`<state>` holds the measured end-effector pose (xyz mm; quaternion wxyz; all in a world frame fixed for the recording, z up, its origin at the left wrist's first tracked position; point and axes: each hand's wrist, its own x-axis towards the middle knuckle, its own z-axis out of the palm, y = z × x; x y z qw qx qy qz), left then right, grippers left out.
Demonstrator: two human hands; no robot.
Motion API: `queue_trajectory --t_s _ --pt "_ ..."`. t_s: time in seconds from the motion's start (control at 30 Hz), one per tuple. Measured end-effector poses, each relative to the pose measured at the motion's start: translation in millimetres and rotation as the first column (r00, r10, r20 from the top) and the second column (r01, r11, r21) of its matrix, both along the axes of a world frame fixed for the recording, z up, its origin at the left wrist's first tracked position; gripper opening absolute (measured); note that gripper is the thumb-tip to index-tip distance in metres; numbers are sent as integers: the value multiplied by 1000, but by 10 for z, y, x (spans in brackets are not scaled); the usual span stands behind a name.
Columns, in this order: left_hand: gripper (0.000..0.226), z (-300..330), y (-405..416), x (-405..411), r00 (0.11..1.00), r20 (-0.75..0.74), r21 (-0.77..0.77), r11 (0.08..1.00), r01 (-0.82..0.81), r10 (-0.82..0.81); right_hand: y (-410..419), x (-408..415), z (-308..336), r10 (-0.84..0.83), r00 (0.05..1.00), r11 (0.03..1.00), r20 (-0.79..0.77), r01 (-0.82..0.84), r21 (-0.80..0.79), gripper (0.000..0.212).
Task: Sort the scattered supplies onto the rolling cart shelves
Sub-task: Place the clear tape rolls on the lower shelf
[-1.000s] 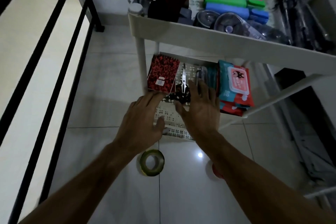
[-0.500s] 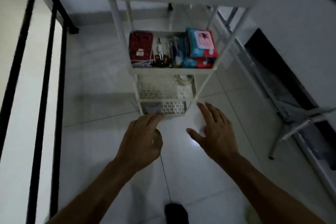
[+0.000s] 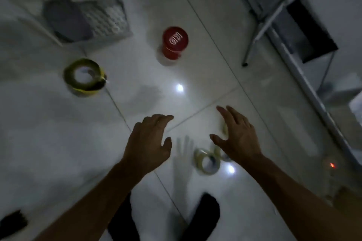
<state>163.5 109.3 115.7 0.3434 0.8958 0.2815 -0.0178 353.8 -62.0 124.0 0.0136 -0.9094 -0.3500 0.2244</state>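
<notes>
I look down at a white tiled floor. A yellow-and-black tape roll point(image 3: 84, 77) lies at the left. A red lidded jar point(image 3: 174, 43) stands upright further ahead. Two clear tape rolls point(image 3: 206, 161) lie close together under and beside my right hand point(image 3: 238, 136), which hovers above them with its fingers spread and holds nothing. My left hand point(image 3: 149, 140) hangs a little to the left with loosely bent fingers, holding nothing. The cart's perforated bottom shelf point(image 3: 103, 17) shows at the upper left, with a dark flat item on it.
A metal folding frame with thin legs point(image 3: 262, 31) stands at the right against a dark panel. My dark-clothed legs point(image 3: 203, 217) show at the bottom. Ceiling lights glare off the tiles. A small red light glows at the far right.
My view has tilted down from the cart to the floor. Both hands have drawn back from the cart shelves and now hover over the floor, the right one above the clear tape rolls.
</notes>
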Motion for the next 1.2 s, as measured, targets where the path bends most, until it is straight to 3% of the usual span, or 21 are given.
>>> queue_trajectory --t_s 0.17,0.33,0.47,0.6,0.67,0.77,0.9,1.07,1.2 --pt "61 -829 -1057 431 981 -134 -61 989 134 -141 -1122 249 -758 -21 997 980 -78 5 -197 92" --pt "66 -1596 -1602 766 947 -210 -78 970 232 -243 -1643 564 -1418 -16 995 982 -102 -4 -191 91" --pt "84 -2082 -1825 933 901 -321 -122 956 267 -292 -1716 722 -1856 -102 979 980 -175 69 -186 100" --pt "91 -2437 -1868 1095 878 -417 -256 957 136 -236 -1642 778 -2192 -99 978 974 -186 58 -217 110" --pt "72 -2554 -1875 1139 868 -444 -281 955 99 -221 -1643 775 -2309 -103 979 968 -176 58 -243 110" --pt "30 -2605 -1905 1176 853 -418 -259 941 216 -311 -1658 745 -2397 -148 977 968 -153 111 -226 85" --pt "21 -2470 -1735 1274 859 -385 -177 941 289 -337 -1584 707 -2372 -229 959 971 -170 212 -110 31" --pt "30 -2082 -1183 1212 883 -374 -87 959 270 -283 -1280 615 -2115 -206 966 977 -155 195 -82 30" --pt "32 -1554 -691 1025 945 -291 -83 988 128 -147 -908 487 -1651 -153 980 988 -129 157 15 25"
